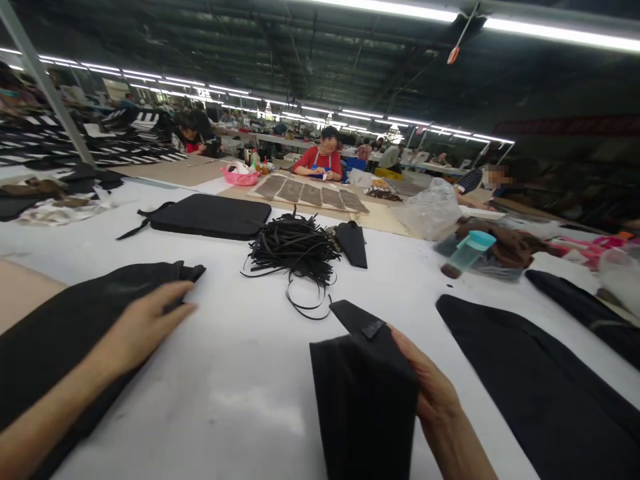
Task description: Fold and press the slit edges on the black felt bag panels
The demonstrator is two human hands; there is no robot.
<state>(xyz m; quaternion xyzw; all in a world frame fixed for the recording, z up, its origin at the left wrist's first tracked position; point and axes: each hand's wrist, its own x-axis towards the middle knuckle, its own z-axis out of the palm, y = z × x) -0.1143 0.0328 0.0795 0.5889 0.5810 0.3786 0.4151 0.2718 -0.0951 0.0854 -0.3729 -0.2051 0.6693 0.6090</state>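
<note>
My right hand (434, 380) grips a folded black fabric piece (367, 400) by its right side, the fingers partly hidden behind it. A tapered flap with a small grey patch (373, 328) sticks out from the top of this piece. On the left, my left hand (150, 327) lies over the upper edge of a large black fabric piece (55, 333), fingers stretched and slightly blurred. Between and beyond my hands is a tangled heap of thin black strips (295, 247). Beside the heap rests a small tapered black piece (352, 244).
The white table (240, 380) also bears a flat black padded panel (213, 215), a long black piece (540, 380) at right and a clear container with a turquoise lid (467, 253). A pink basket (240, 175) stands farther back. Across the table sits a person in red (320, 160).
</note>
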